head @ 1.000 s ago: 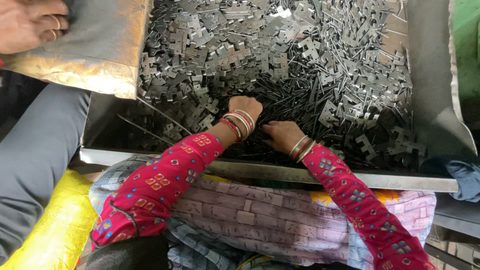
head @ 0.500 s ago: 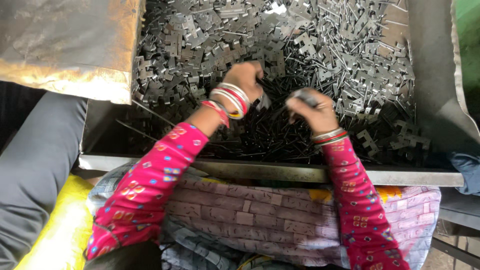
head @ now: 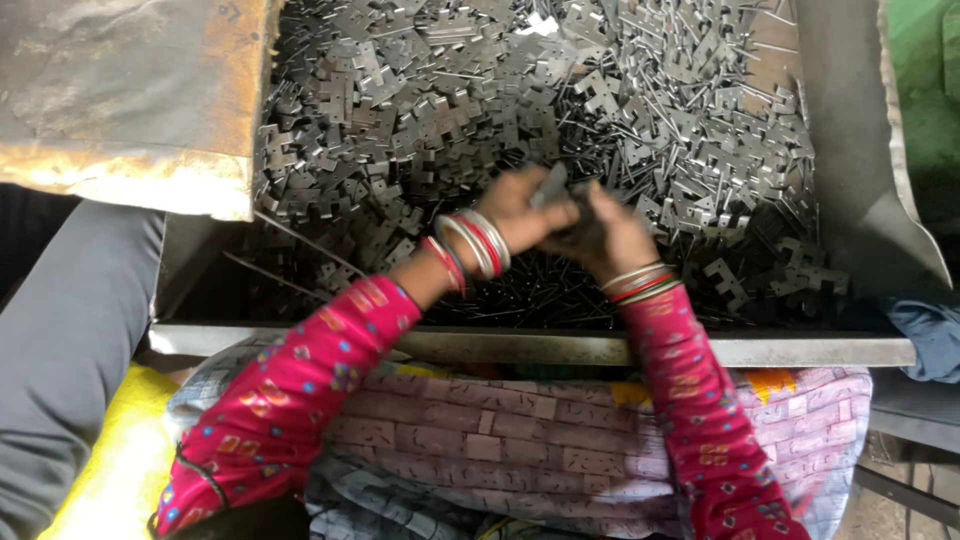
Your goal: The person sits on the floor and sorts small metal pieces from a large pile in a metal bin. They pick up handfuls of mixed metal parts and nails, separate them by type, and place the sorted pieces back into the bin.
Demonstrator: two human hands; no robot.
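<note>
Stamped grey metal pieces, flat & notched (head: 520, 120), are lying in a big loose heap w/ thin metal pins mixed in, filling the wide grey sheet-metal tray (head: 850, 170) from its far side down to near the front lip (head: 560, 347). Both hands are meeting over the near-centre of that heap: left hand (head: 520, 212), w/ red & silver bangles at the wrist, is pinching one small flat grey piece (head: 552, 184) between thumb & fingers; right hand (head: 608, 235) is curled closed right against it, apparently around more pieces, tho exactly what's inside I can't tell. To do this well, I'd judge it's best keeping the grip on flat faces, not the stamped edges, which look sharp, & lifting pieces clear of the pile so pins aren't snagging. Around: a rusty tan metal sheet (head: 120, 90) is covering the tray's left corner, a grey-sleeved arm of another person (head: 70, 340) is sitting close at left, patterned cloth (head: 500, 430) is lying over the lap, yellow fabric (head: 110, 460) low left, blue-grey rag (head: 925, 330) at right. Tangled pins are what's getting in the way most.
</note>
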